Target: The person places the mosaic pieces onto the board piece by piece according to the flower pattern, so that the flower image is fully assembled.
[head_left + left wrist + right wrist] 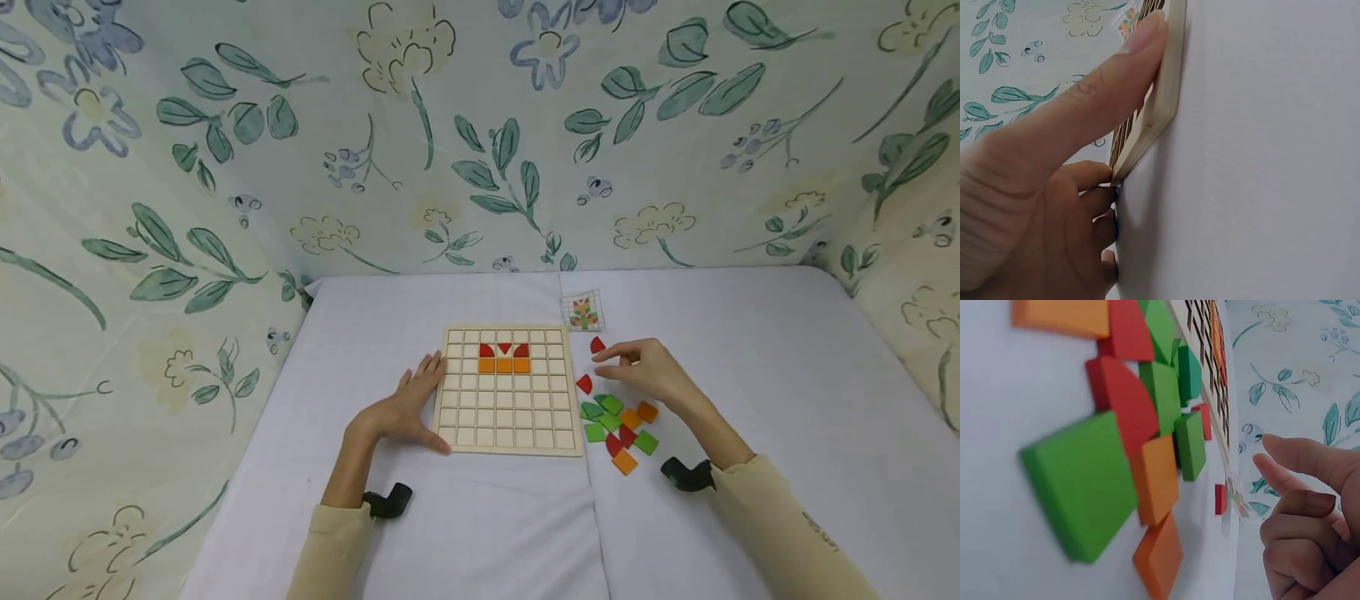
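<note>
A wooden grid board [510, 417] lies on the white cloth with orange squares [504, 365] in one row and red pieces [505, 347] in the row above. Along its left edge rests my left hand [405, 412], fingers spread, thumb by the near corner; in the left wrist view that thumb [1104, 94] lies against the wooden rim [1160, 106]. My right hand [651, 371] hovers right of the board, index finger and thumb apart with nothing between them. Its fingertips are close to a red quarter-round piece [597, 345]. Another red piece [584, 383] lies by the board's right edge.
Several loose green, orange and red pieces [626, 419] lie bunched right of the board, some overlapping. Behind the board's far right corner is a small pattern card [582, 312]. A flower-printed cloth [495, 167] hangs behind the table.
</note>
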`<action>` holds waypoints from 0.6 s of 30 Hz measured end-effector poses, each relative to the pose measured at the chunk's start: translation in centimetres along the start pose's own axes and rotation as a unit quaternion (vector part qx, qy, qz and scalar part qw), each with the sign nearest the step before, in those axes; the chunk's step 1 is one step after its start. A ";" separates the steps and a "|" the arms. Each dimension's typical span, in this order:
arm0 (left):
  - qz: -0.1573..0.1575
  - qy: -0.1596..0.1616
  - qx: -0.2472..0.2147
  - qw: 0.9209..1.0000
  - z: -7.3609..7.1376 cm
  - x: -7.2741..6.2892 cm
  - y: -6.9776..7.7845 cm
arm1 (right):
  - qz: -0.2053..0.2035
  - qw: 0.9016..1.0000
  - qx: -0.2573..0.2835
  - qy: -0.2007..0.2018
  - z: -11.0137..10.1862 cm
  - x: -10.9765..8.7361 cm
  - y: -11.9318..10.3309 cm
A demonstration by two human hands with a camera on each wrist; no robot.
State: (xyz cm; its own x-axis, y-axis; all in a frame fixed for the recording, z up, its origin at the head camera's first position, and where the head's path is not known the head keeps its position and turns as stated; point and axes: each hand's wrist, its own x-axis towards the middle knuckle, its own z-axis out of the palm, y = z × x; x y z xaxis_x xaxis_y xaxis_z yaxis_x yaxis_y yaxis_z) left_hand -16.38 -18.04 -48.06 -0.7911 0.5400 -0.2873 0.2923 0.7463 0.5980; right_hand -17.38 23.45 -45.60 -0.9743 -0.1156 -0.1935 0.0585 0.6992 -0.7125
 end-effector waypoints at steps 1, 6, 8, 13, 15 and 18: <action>0.003 0.002 -0.001 1.000 0.0 0.0 0.0 | 0.006 1.000 -0.003 0.003 -0.3 -0.3 0.5; 0.008 0.005 -0.001 1.000 0.0 0.0 0.0 | 0.023 1.000 -0.008 -0.002 -1.5 -1.5 2.5; 0.008 0.004 -0.001 1.000 0.0 0.0 0.0 | 0.030 0.999 -0.006 -0.010 -1.8 -2.0 3.2; 0.004 0.002 0.000 1.000 0.1 0.1 -0.1 | 0.052 0.998 0.000 -0.038 -2.3 -3.0 4.7; 0.002 0.002 0.002 1.000 0.1 0.1 -0.1 | 0.052 0.997 -0.002 -0.051 -2.6 -3.3 5.4; 0.001 0.000 0.001 1.000 0.0 0.1 0.0 | 0.044 0.996 0.002 -0.072 -3.2 -3.7 6.4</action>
State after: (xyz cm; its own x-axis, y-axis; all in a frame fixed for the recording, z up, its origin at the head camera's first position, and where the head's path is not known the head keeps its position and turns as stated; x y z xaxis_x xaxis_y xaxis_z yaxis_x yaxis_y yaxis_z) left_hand -16.45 -17.98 -48.14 -0.7906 0.5409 -0.2869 0.2943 0.7467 0.5965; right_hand -14.06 30.61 -47.24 -0.9238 -0.1538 -0.3507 0.1446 0.7079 -0.6913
